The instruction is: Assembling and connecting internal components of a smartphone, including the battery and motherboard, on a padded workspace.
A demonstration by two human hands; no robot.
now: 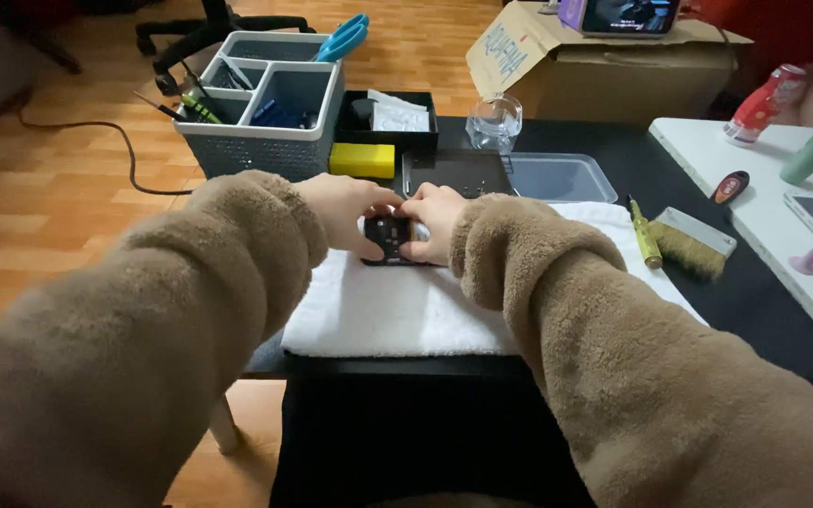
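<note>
Two thick brown fleece sleeves (124, 376) fill the near foreground, hiding both forearms and wrists and much of the black table (764, 310) edge. Beyond them a white towel (397, 315) lies spread flat on the table, its far edge covered by the hands. A grey compartmented organiser (265, 103) stands at the table's far left with blue scissors (342, 39) sticking out; a cardboard box (604, 66) sits behind, cut off at the top. A clear plastic tray (557, 177) lies beyond the towel, a small brush (693, 243) and a yellow-green screwdriver (645, 235) to its right.

On the towel's far edge, the left hand (345, 209) and right hand (437, 218) close in from either side on a small black device (389, 235), fingers curled around its ends and pressing it between them. Only its middle shows, with a few pale marks; its ends and outline are hidden, so its long axis seems to run left to right, though which end faces where cannot be told.
</note>
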